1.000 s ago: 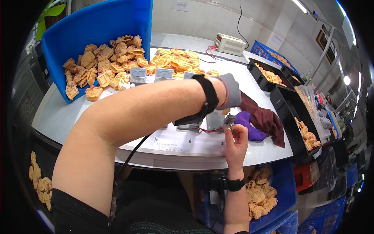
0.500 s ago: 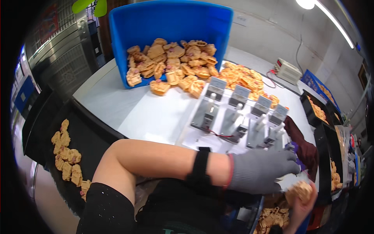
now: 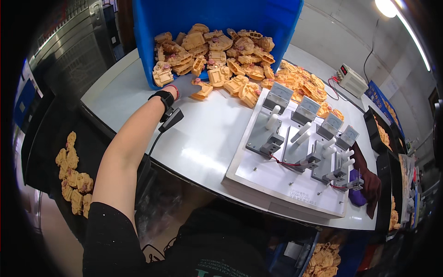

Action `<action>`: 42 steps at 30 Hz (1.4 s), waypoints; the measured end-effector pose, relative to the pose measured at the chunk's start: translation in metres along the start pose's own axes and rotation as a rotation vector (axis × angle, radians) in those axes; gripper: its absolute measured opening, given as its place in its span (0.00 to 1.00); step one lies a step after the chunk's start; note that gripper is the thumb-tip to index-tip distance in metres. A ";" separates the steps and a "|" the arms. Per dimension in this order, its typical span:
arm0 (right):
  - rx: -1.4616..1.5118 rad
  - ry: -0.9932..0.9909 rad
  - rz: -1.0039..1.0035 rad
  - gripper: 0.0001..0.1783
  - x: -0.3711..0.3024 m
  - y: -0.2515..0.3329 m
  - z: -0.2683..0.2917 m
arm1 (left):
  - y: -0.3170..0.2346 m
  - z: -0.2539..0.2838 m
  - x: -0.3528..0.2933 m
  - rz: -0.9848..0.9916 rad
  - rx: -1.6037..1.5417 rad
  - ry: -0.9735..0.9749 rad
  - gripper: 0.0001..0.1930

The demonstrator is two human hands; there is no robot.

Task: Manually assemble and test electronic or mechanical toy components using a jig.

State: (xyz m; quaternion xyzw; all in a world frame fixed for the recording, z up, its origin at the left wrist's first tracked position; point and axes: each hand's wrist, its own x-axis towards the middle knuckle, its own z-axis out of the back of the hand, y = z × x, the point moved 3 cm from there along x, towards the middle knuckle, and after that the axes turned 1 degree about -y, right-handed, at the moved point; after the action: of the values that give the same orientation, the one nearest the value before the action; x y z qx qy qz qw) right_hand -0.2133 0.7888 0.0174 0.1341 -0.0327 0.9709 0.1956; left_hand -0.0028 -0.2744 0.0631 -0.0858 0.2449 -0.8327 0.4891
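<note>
Left hand [image 3: 187, 86], gloved in grey, reaches a tan molded plastic part [image 3: 202, 91] on a white worktable [image 3: 184, 138], just outside the mouth of a large blue bin [image 3: 217, 14]. The bin stands at the table's far edge, toward the far left corner, heaped with similar parts [image 3: 220, 44], some spilling over its lip. Below the left edge, a black tray [image 3: 99, 152] carries a chain of tan pieces [image 3: 71, 177]; under the near edge, toward the right corner, a blue container [image 3: 353, 244] holds more. Beyond the right edge, a black bin [image 3: 369, 121] and a blue basket [image 3: 374, 99] also contain tan parts. The part at the glove lies low on the tabletop, partly covered; which way it points and its long axis cannot be told. The gloved fingers are blurred, and whether they grip it cannot be told. The right hand is out of view, its fingers unseen. A white fixture board [image 3: 286, 193] with four analog meters [image 3: 307, 109] sits along the near edge, right of center.
</note>
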 end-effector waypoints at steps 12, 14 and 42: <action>1.121 0.422 1.060 0.10 -0.118 0.460 0.123 | -0.022 -0.019 -0.034 0.063 -0.164 0.256 0.49; 1.132 0.510 1.378 0.13 -0.174 0.513 0.144 | -0.015 -0.025 -0.041 0.024 -0.189 0.246 0.49; 1.679 0.900 1.388 0.19 -0.268 0.615 0.154 | -0.148 -0.032 -0.075 0.108 -1.461 0.324 0.15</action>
State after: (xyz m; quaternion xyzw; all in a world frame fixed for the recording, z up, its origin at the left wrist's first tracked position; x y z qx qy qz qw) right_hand -0.1766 0.1048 0.0860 -0.1803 0.6227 0.5462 -0.5305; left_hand -0.0915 -0.1405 0.1158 -0.2528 0.8081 -0.4352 0.3059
